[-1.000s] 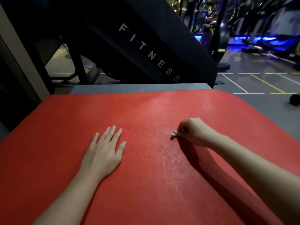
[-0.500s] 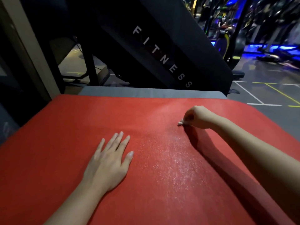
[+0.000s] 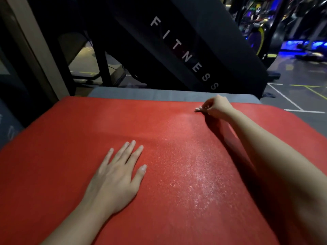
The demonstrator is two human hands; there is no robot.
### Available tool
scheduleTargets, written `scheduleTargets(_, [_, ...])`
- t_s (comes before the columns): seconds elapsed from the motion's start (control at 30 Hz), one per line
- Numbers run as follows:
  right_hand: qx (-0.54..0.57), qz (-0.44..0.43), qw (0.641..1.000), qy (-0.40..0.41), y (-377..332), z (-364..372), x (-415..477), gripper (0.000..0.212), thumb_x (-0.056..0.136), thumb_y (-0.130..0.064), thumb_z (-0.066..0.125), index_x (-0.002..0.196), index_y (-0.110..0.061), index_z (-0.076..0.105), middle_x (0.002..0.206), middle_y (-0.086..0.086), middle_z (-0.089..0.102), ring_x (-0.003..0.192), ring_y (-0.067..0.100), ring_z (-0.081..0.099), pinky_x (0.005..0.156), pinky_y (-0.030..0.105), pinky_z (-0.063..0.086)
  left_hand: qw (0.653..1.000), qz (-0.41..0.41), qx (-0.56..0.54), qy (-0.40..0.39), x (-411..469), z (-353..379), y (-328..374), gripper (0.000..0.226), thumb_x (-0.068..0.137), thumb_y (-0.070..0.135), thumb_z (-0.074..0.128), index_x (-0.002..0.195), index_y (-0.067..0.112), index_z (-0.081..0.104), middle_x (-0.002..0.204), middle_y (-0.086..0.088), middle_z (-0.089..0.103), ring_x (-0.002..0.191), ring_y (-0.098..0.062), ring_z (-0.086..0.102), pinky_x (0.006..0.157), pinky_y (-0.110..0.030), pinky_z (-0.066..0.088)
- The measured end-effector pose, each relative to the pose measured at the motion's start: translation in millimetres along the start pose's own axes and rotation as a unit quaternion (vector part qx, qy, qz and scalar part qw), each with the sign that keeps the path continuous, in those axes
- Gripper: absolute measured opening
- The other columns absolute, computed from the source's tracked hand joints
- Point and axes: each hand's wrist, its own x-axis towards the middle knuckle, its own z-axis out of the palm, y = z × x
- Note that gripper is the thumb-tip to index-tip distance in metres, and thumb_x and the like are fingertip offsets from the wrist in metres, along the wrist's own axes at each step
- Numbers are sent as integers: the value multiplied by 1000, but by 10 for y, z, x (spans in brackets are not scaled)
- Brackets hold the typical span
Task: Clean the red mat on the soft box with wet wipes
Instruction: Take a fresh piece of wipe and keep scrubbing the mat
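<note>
A head-worn view looks down over a red mat (image 3: pixel 85 124) that fills most of the picture. The mat lies flat on top of a grey soft box (image 3: pixel 159 93), whose far edge shows as a thin grey strip just beyond the mat.

The left hand (image 3: pixel 116 177) rests palm-down on the mat near the middle, a little to the left. Its fingers are straight and slightly spread, and it holds nothing.

The right hand (image 3: pixel 216 107) reaches out to the far right part of the mat, close to the mat's far edge, with its bare forearm stretched across the right side. Its fingers are curled in and bunched together, with the tips down on the mat. They pinch a small pale scrap that appears to be a wet wipe (image 3: pixel 197 109), though it is too small to make out well.

A glistening damp streak (image 3: pixel 200 174) runs along the mat from the near right toward the right hand.

Behind the box slants a black panel (image 3: pixel 185 41) with the white letters "FITNESS". To the left stands a beige post (image 3: pixel 35 50). At the upper right is a dim gym floor (image 3: pixel 292 96) with white and yellow lines, and exercise machines (image 3: pixel 256 32) lit blue.
</note>
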Motion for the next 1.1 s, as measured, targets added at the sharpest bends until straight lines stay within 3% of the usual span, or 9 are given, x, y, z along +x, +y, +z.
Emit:
scheduleTargets(0.07, [-2,8,996,-84,43,-123,-44,27,72,-48,82,79,-23,77,70,-2,72,65,11,62,63,25,46,1000,1,4,-2,-2,9,1,74,93,66,-4,162,40,5,169,18,-6,151,4,-15,128,-37,-2])
scheduleTargets(0.13, [14,15,995,-99,58,-162,45,27,71,-45,83,78,-19,77,69,0,72,66,13,63,66,26,47,1000,0,3,0,3,15,3,74,93,66,-4,162,40,5,169,18,-6,151,5,-15,128,-37,-1])
scheduleTargets(0.27, [28,49,998,43,-40,138,383,30,83,-42,75,81,-12,76,78,8,72,82,21,67,72,27,48,1000,-2,13,-8,-16,5,5,75,92,66,-7,162,41,1,168,19,-10,150,6,-19,128,-36,-3])
scheduleTargets(0.4, [99,50,991,69,-135,320,555,35,81,-43,77,89,-9,78,89,8,75,79,13,65,72,23,46,1000,-2,3,-8,3,-17,19,75,91,67,-8,161,43,-1,167,21,-11,148,8,-21,127,-34,-6])
scheduleTargets(0.6, [43,-54,993,-96,-218,101,230,30,77,-51,78,81,-21,76,70,-3,68,64,9,58,58,23,42,1000,-1,9,-11,4,-35,32,74,91,66,-9,161,42,-5,167,20,-16,148,6,-23,127,-36,-5])
scheduleTargets(0.7, [-24,-77,979,-185,-230,-110,90,25,76,-46,80,84,-23,77,72,-3,71,62,6,58,60,24,42,1000,0,9,-5,-3,-11,23,74,91,66,-7,161,42,-3,167,20,-14,150,6,-21,128,-36,-3])
scheduleTargets(0.9, [-38,-55,998,5,-314,317,256,28,86,-42,72,94,-15,77,91,10,74,88,25,67,68,22,39,1000,2,-14,7,18,42,-22,73,94,68,3,161,42,15,169,19,4,153,5,-6,128,-36,2])
scheduleTargets(1.0, [-19,-33,999,-5,-319,312,119,22,86,-39,73,98,-21,78,93,4,75,93,21,68,71,20,37,1000,2,-24,17,36,39,-23,73,95,67,6,161,41,19,169,17,7,153,3,-3,128,-37,4])
scheduleTargets(1.1, [-37,-90,991,-92,-330,64,-286,28,78,-52,77,88,-25,78,79,-5,73,75,6,64,63,21,40,1000,2,-18,13,38,49,-31,73,95,66,5,162,39,18,169,15,7,154,1,-3,128,-39,5])
